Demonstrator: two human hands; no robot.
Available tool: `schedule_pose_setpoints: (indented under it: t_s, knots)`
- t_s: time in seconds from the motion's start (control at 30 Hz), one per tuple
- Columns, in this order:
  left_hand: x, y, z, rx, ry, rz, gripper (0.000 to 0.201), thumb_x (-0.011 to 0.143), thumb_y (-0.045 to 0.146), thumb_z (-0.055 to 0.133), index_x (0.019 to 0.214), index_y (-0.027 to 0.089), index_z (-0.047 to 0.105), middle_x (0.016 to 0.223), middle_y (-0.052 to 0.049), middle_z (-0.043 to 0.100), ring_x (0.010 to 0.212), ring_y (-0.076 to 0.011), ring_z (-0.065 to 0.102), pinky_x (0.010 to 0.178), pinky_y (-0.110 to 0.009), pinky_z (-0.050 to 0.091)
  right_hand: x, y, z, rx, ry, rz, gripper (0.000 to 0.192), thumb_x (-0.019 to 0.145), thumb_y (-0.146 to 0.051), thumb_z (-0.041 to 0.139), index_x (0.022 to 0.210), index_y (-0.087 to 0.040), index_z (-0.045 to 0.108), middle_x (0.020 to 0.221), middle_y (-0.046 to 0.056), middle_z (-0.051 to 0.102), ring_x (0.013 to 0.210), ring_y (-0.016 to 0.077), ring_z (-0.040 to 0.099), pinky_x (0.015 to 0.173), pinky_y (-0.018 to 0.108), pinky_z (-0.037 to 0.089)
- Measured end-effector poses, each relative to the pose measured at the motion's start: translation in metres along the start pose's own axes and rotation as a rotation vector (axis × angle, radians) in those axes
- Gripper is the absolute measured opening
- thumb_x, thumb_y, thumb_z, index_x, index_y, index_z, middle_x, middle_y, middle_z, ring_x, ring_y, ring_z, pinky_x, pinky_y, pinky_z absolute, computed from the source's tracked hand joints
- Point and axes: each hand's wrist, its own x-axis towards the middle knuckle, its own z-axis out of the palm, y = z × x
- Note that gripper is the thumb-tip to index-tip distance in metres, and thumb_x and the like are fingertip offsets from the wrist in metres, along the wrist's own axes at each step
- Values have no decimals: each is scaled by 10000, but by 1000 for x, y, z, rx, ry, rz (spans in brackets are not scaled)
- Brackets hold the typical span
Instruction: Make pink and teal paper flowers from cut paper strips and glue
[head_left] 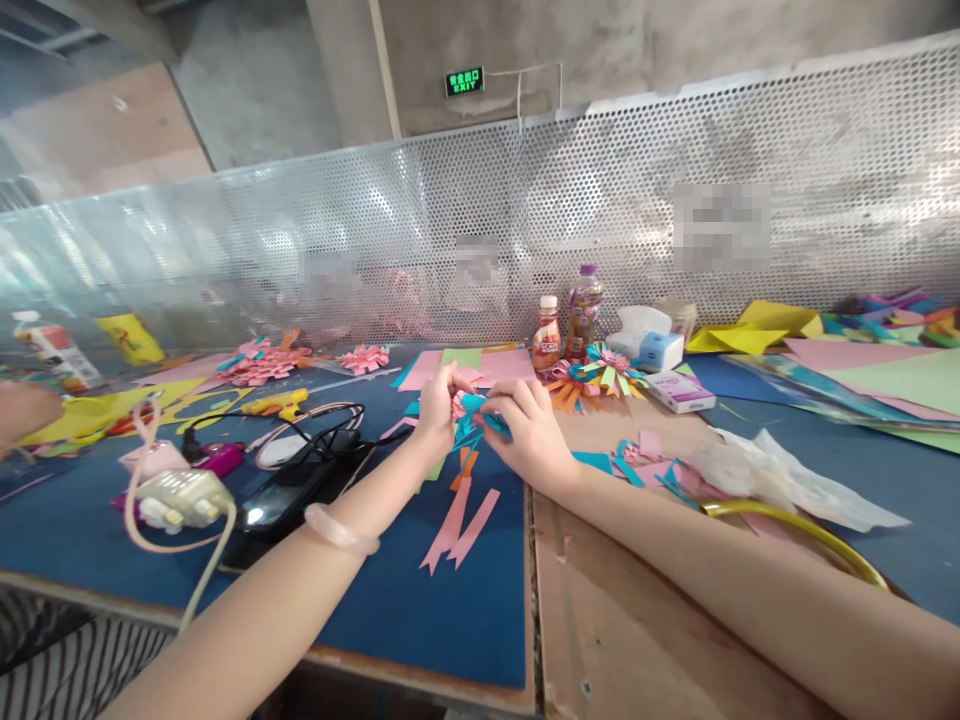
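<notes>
At the centre of the frame both hands meet over the desk (420, 620), lifted a little above it so the work hangs free. The left hand (437, 405) pinches a small paper piece (471, 410) of teal and pink strips, its grip narrow and closed on the paper; the right hand (529, 425) closes on the same piece from the other side, fingertips tight on a teal strip, probably to steady a fold. The paper looks thin, flat and crisp-edged. Just below the hands lie loose pink strips (457, 525) with notched ends on the blue felt-like covering. A pale, smooth bracelet (341, 530) rings the left wrist. At lower left sit a white plug (184, 497) and a dark phone (289, 495). Behind the hands, a finished paper flower (600, 372) of layered strips lies beside two bottles (564, 328), out of the way.
</notes>
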Motion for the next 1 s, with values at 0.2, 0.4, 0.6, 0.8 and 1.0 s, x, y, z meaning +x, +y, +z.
schedule_pose_setpoints:
  t_s: [0.2, 0.4, 0.6, 0.8, 1.0]
  knots:
    - [-3, 3, 2, 0, -2, -10, 371, 737, 368, 516, 435, 152, 504, 405, 18, 440, 378, -74, 420, 407, -213, 312, 0, 0, 1, 17, -12, -9, 76, 814, -185, 552, 884, -170, 575, 961, 84, 570, 885, 225, 474, 770, 376, 393]
    - [-1, 3, 1, 8, -26, -20, 380, 743, 365, 507, 432, 147, 506, 406, 20, 428, 382, -69, 416, 418, -209, 322, -1, 0, 2, 22, -32, 1, 54, 820, -194, 546, 859, -173, 576, 945, 80, 576, 879, 222, 472, 765, 368, 385]
    - [1, -4, 0, 47, -13, 29, 349, 728, 368, 519, 453, 153, 522, 468, -1, 498, 432, -89, 468, 455, -214, 359, 2, 0, 1, 57, -16, 32, 53, 830, -194, 525, 857, -177, 567, 926, 77, 578, 882, 214, 482, 778, 364, 385]
    - [16, 20, -16, 579, 124, 218, 218, 749, 351, 486, 733, 182, 624, 461, 8, 526, 418, -149, 506, 454, -245, 364, 5, 7, 2, 246, 74, 358, 52, 792, -210, 517, 803, -182, 560, 840, 59, 583, 830, 202, 521, 767, 345, 413]
    - [45, 67, -87, 1087, 471, 304, 250, 650, 186, 614, 882, 106, 568, 1032, -202, 599, 1129, -354, 466, 960, -437, 299, 0, 24, 10, 509, -79, 862, 191, 747, -322, 516, 791, -162, 610, 759, 36, 644, 742, 190, 583, 687, 286, 425]
